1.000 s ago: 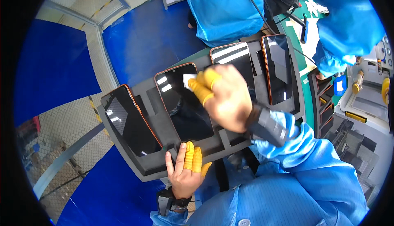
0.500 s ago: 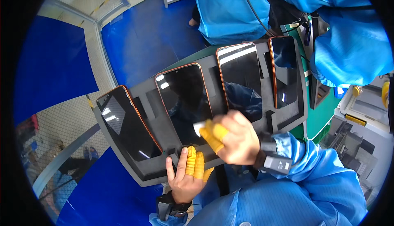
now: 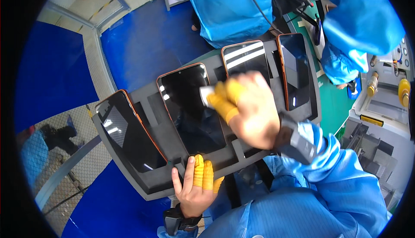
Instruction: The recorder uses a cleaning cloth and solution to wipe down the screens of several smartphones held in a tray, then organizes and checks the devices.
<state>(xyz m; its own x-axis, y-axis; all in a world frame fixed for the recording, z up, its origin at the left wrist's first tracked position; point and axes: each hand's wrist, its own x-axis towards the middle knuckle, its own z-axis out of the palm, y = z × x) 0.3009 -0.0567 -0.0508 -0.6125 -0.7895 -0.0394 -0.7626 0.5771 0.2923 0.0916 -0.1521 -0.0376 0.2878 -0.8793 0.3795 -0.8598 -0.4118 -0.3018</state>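
Several black-screened smartphones with orange edges lie face up in the recesses of a dark grey foam tray (image 3: 129, 185). My right hand (image 3: 255, 112), yellow covers on some fingers, is closed in a pinch on a small white piece (image 3: 206, 96). It is blurred, over the right edge of the second phone from the left (image 3: 190, 121), and partly hides the third phone (image 3: 245, 56). My left hand (image 3: 194, 188), also with yellow finger covers, lies with its fingers stretched out on the tray's near edge, just below the second phone. The leftmost phone (image 3: 129, 134) and the rightmost phone (image 3: 296, 74) are untouched.
A co-worker in blue clothing (image 3: 233, 13) is beyond the tray. Another blue sleeve (image 3: 359, 17) reaches over the green bench (image 3: 337, 104) at the right. Grey equipment with yellow-topped parts (image 3: 404, 91) stands farther right. A mesh barrier (image 3: 73, 130) runs along the left.
My right hand has moved away from me, up along the second phone's right edge, with the white piece. My left hand stays at the near edge. A co-worker's hand now shows at right.
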